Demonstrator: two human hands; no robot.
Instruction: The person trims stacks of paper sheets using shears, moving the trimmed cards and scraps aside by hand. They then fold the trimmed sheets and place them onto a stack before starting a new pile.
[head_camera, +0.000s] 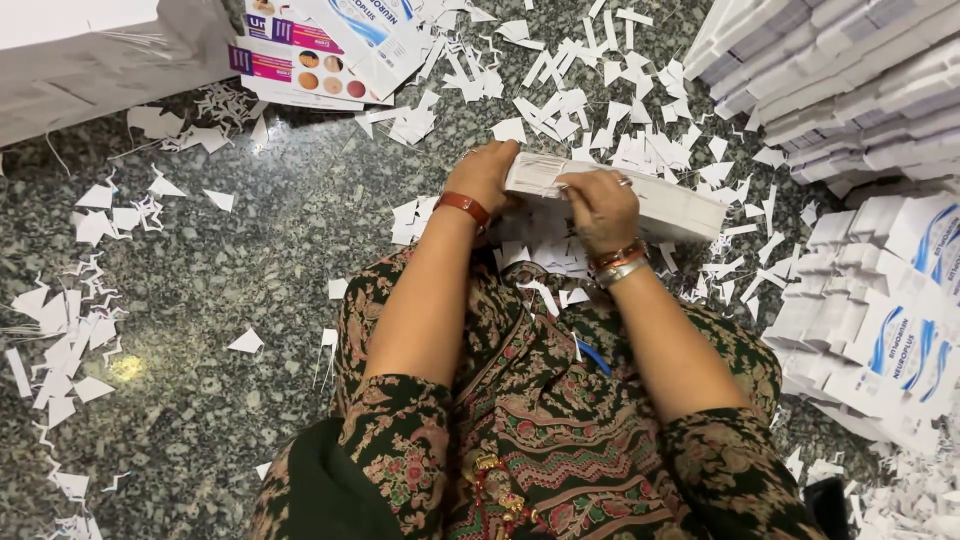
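Observation:
I hold a thick stack of flat white cardboard sheets (668, 208) low over the floor in front of my knees. My left hand (487, 172) grips its left end, a brown band on that wrist. My right hand (598, 206) presses on top of the stack near its middle, with a ring and several bangles. A thin band or strip seems to run around the stack's left end. White paper scraps (560, 105) lie scattered beneath and beyond it.
Grey speckled stone floor (250, 260). Stacks of flat white cartons (850, 80) at upper right, blue-and-white printed cartons (880, 330) at right. A white box (90, 60) at upper left, printed cartons (320, 50) beside it. More scraps (70, 340) along the left.

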